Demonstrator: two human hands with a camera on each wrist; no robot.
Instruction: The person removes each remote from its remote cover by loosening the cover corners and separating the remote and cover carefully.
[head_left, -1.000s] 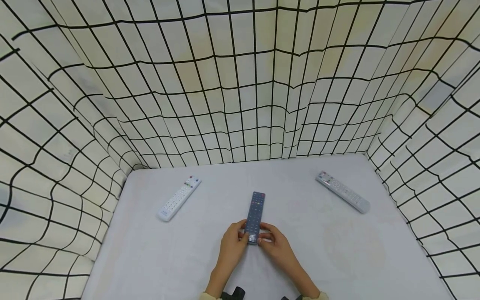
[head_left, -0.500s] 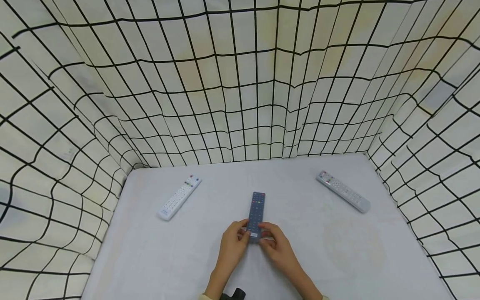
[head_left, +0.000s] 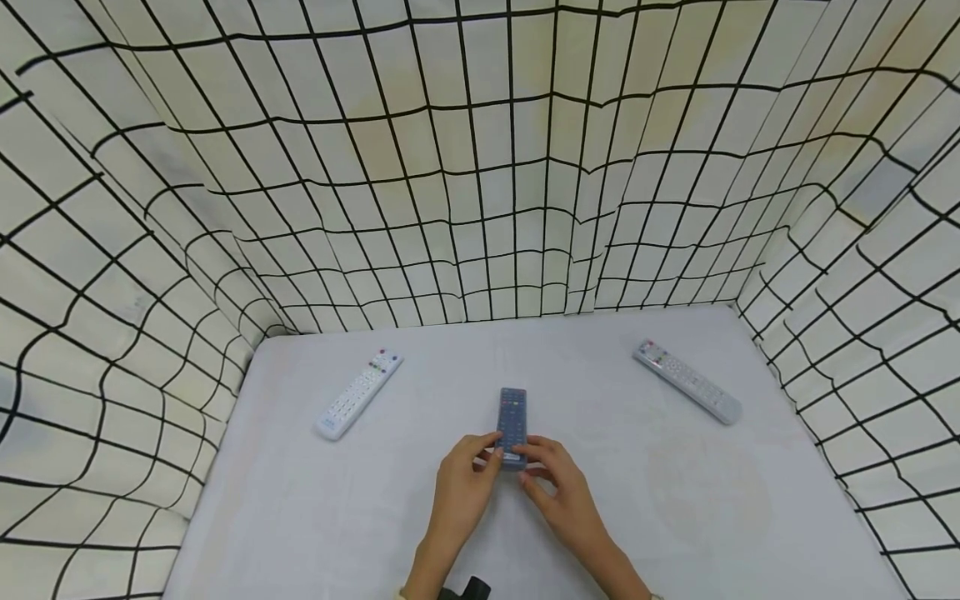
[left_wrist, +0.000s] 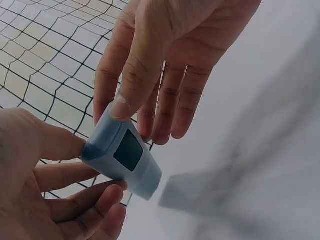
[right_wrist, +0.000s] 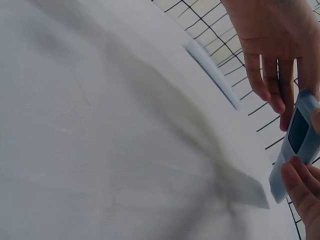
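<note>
Both hands hold a dark blue-grey remote control (head_left: 512, 421) at its near end, over the middle of the white table. My left hand (head_left: 459, 492) pinches its left edge between thumb and fingers. My right hand (head_left: 566, 496) grips the right side, with a fingertip on the button face. In the left wrist view, the underside of the remote (left_wrist: 131, 150) shows a dark rectangular patch. There the right hand (left_wrist: 170, 60) comes from above, its thumb on the remote's end. The remote (right_wrist: 297, 135) sits at the frame's right edge in the right wrist view.
A white remote (head_left: 358, 396) lies at the left, angled. A light grey remote (head_left: 686, 382) lies at the right. Black-lined white cloth walls (head_left: 480, 208) enclose the table (head_left: 675, 517) at the back and sides. A black cylindrical thing (head_left: 475, 588) shows beside the left wrist.
The dark remote looks shorter now, as its tilt has changed, and its near end has shifted away from me. Both hands keep hold of it. The two light remotes stay put.
</note>
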